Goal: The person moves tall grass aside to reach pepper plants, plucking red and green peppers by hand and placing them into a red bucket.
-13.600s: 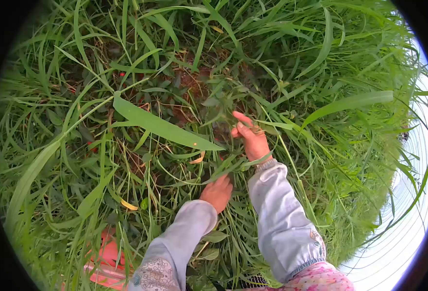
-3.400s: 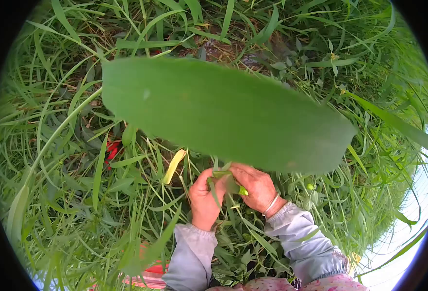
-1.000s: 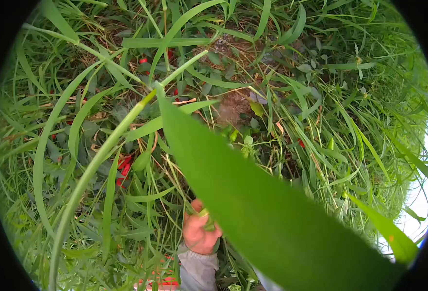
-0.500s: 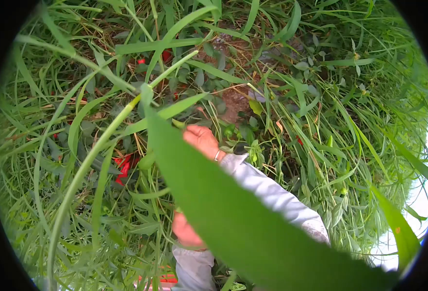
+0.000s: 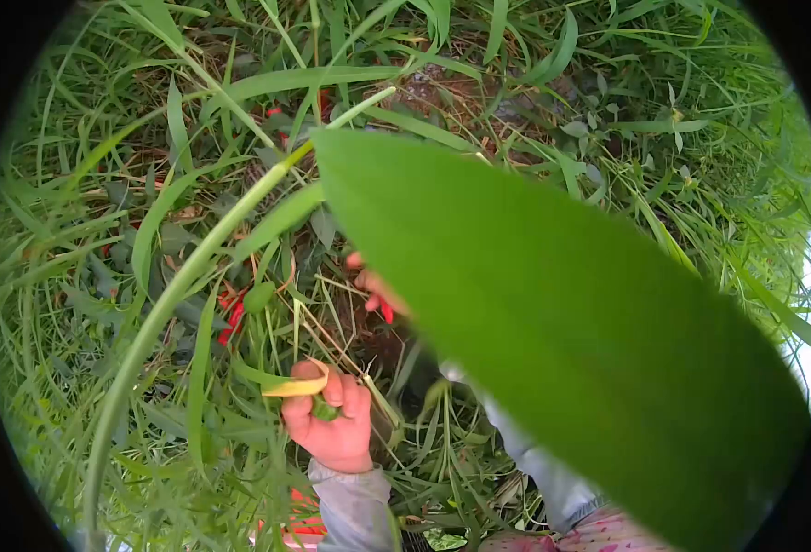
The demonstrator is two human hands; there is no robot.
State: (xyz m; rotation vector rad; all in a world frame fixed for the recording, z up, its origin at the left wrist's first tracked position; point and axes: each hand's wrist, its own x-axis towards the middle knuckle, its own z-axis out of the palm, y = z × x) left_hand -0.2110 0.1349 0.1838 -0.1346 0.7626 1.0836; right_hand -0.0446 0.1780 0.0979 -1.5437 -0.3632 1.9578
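My left hand is palm up in the lower middle, fingers curled around a small green thing whose kind I cannot tell. A yellowed leaf crosses its fingertips. Higher and to the right, my right hand shows only its fingers, bent around a red chili pepper. The rest of that hand is hidden behind a large green leaf close to the camera. More red peppers hang among the plants left of both hands.
Dense grass and pepper plants surround the hands. A thick green stem rises close to the camera on the left. Red contents show in a container with a pinkish rim at the bottom. Brown soil lies farther up.
My right hand has moved down and left and now has a red chili pepper in its fingers. My left hand has come out from behind the big leaf, which now covers more on the right.
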